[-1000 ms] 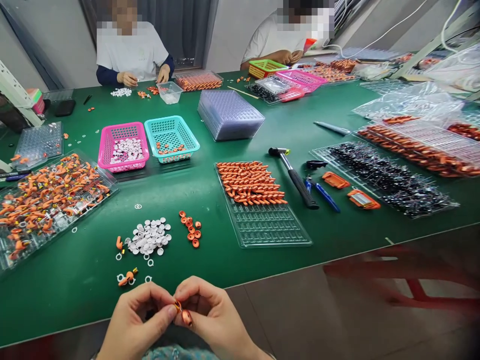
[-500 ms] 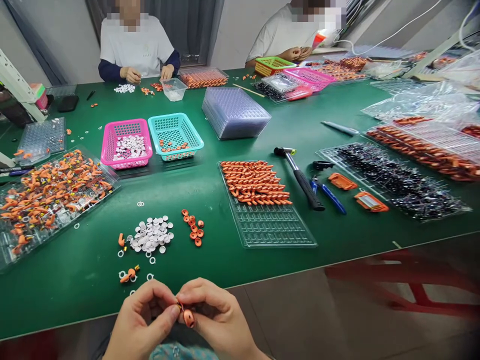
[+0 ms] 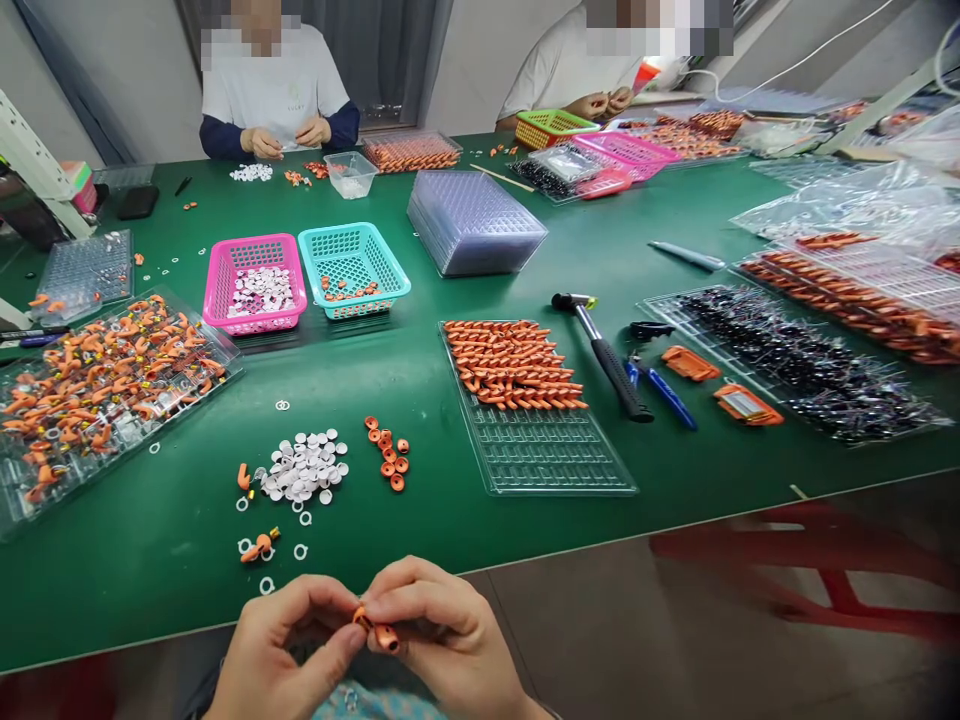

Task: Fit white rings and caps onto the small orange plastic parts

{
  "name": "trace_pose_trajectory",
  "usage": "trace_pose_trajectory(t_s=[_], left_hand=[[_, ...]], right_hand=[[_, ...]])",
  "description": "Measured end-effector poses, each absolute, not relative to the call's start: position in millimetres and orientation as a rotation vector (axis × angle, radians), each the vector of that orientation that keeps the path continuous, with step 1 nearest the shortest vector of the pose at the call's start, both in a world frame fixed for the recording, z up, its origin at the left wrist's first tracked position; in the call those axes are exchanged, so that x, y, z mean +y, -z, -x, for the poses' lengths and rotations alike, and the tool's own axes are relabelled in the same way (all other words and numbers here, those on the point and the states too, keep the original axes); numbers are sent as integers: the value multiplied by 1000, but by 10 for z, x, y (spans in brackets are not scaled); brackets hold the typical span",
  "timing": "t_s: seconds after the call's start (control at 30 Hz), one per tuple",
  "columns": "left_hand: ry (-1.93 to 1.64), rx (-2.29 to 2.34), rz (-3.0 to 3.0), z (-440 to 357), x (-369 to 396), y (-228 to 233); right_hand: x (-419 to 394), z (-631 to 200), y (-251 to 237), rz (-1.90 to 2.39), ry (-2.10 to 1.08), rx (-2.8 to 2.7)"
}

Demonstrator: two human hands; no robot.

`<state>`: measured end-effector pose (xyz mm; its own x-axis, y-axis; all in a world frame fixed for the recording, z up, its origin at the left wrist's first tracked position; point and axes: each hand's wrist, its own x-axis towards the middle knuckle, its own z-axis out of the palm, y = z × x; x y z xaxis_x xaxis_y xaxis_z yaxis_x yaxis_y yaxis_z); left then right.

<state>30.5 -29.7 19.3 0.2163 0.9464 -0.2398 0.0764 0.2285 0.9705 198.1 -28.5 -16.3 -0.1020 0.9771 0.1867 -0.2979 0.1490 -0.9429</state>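
My left hand [image 3: 289,650] and my right hand [image 3: 442,640] meet at the near edge of the green table [image 3: 525,260], fingertips pinched together on a small copper coil part [image 3: 379,632]. Just beyond them lie a heap of white discs [image 3: 304,468], a cluster of small orange rings [image 3: 390,455] and a few loose white rings [image 3: 266,585]. Farther right, a clear tray [image 3: 536,410] holds rows of orange coil parts in its far half.
A pink basket [image 3: 255,282] and a teal basket [image 3: 352,268] stand mid-table, a stack of clear trays [image 3: 474,220] behind. A tray of mixed orange parts [image 3: 97,385] is left. A hammer [image 3: 604,355], pens and trays of black and copper parts lie right. Two people work across the table.
My hands stay pinched together while the coil part turns slightly between the fingertips. The view has drifted a little leftward and down.
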Motion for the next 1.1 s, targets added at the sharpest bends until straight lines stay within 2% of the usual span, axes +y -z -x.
trace_pose_trajectory(t_s=[0.33,0.83,1.1], left_hand=[[-956,1048,-1848,-211,-178,-238],[-1032,1083,-2021,-226,-177,-241],[-951,1231,-2139,-242,-168,-244]], right_hand=[[-217,-2077,-2,884,-1301,-1336],[-206,-2048,-41,1027,-1150,-1516],[-183,-2192,-180,1045,-1226,-1728]])
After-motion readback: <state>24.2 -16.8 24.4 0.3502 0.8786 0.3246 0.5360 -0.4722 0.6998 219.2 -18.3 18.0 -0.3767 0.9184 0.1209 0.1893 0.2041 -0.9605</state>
